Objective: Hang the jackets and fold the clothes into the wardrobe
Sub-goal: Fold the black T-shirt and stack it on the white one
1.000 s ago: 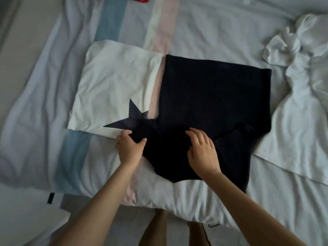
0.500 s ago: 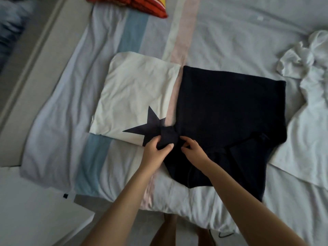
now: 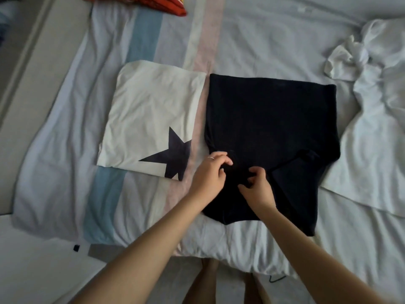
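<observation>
A dark navy top (image 3: pixel 269 119) lies flat on the bed, partly folded. Both hands work at its near left part. My left hand (image 3: pixel 209 174) grips a bunch of the dark cloth with curled fingers. Just to its right, my right hand (image 3: pixel 256 185) pinches the same fabric. A folded white shirt with a dark star (image 3: pixel 151 119) lies beside the navy top on its left, not touching my hands.
A crumpled white garment (image 3: pixel 372 119) lies at the right of the bed. A red and orange striped cloth (image 3: pixel 168 5) shows at the top edge. The striped bedsheet (image 3: pixel 140 36) ends at the left, with floor (image 3: pixel 28 260) beyond. My feet show below the bed's near edge.
The dark sleeve that lay over the star shirt's corner has been pulled right, onto the navy top. Both hands moved right with it and came closer together.
</observation>
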`<act>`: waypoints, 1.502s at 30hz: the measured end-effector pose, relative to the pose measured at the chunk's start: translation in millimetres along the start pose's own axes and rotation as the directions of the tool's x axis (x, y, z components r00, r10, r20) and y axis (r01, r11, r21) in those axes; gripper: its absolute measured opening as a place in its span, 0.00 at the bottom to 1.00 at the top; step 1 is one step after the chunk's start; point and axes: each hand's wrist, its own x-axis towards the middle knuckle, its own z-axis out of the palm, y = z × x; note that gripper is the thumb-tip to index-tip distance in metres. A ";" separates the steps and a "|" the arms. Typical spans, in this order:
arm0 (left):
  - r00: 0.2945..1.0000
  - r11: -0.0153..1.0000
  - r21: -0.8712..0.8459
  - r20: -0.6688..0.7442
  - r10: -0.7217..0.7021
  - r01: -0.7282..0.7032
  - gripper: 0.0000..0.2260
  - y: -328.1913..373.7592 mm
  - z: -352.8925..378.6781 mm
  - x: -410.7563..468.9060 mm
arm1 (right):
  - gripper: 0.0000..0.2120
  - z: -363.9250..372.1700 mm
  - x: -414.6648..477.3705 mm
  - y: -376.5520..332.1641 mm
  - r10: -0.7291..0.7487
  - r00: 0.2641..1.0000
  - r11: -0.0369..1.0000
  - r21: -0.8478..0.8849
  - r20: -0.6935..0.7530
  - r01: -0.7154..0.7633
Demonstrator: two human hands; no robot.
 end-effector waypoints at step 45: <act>0.944 0.912 0.407 0.319 -0.084 -0.057 0.05 7.9 3.1 92.2 | 0.08 -8.6 7.3 12.6 0.198 0.974 0.977 0.098 -0.114 -0.187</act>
